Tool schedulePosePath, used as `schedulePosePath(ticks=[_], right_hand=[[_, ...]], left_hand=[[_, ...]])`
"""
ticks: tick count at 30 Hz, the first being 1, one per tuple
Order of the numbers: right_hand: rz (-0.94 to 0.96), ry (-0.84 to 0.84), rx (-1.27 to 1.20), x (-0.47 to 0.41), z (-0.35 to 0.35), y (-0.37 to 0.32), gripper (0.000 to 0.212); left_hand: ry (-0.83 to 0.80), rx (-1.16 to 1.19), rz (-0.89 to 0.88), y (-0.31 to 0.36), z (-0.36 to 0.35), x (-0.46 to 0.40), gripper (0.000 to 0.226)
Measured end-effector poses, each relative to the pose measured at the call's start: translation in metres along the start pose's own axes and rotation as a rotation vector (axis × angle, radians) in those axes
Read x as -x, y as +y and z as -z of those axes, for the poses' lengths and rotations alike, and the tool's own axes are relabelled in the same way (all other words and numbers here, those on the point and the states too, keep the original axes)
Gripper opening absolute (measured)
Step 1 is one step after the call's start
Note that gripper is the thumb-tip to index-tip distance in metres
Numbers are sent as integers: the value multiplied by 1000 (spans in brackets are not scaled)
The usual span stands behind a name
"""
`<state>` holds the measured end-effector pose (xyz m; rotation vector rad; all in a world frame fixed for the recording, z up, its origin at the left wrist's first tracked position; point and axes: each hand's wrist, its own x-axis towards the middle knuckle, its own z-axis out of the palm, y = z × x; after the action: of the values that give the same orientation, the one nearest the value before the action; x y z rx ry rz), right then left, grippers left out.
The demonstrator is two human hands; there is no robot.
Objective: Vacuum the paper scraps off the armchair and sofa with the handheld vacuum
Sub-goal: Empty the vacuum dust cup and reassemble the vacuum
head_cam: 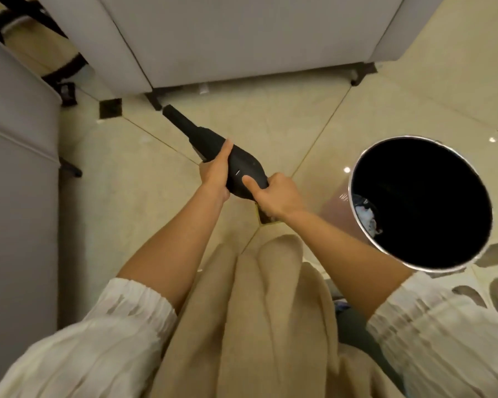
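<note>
Head view is looking down on a standing person, and reading from the left, a grey upholstered sofa (15, 179) edge is running down the frame, its fabric looking soft and matte. Next, the left hand (214, 175) is wrapping its fingers round the middle of the handheld vacuum (213, 152), thumb lying along the top. This black plastic tool is hanging over the glossy cream tile floor (270, 116), its slim nozzle pointing toward the foot of the pale grey armchair (242, 38) ahead. The right hand (276, 196) is gripping the rear of the body, thumb pressing on its upper face. I am judging the vacuum as rigid, smooth-shelled and fairly light, with most weight likely sitting in the fat rear half, so holding there and steadying mid-body is looking sensible; the narrow nozzle is seeming the weaker part. Further right, a round metal-rimmed bin (354, 168) is standing open, dark inside. No paper scraps are showing on either seat from here.
</note>
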<state>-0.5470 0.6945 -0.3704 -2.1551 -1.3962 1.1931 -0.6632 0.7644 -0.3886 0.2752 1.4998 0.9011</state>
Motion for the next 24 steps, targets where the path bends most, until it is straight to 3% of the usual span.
schedulePosePath(ticks=[4,8,12,16,20,24], right_hand=[[-49,-31,-51,-10,-16,21,58],[-77,-151,-104,-19,-17,31,59],[-32,-1,-38,-23,-29,40,59],[-72,-124,-88,-32,-25,33,59],[-22,-25,-3,-34,-33,38,57],[-73,-125,-62,-35,-34,46,60]], left_hand=[[103,-68,28,-17,-6,-12,68],[89,-79,106,-30,3,-24,69],[132,-96,18,-29,-3,-34,69],[110,-88,63,-26,1,-37,69],[100,-88,42,-28,2,-45,66],[63,-86,83,-38,6,-46,61]])
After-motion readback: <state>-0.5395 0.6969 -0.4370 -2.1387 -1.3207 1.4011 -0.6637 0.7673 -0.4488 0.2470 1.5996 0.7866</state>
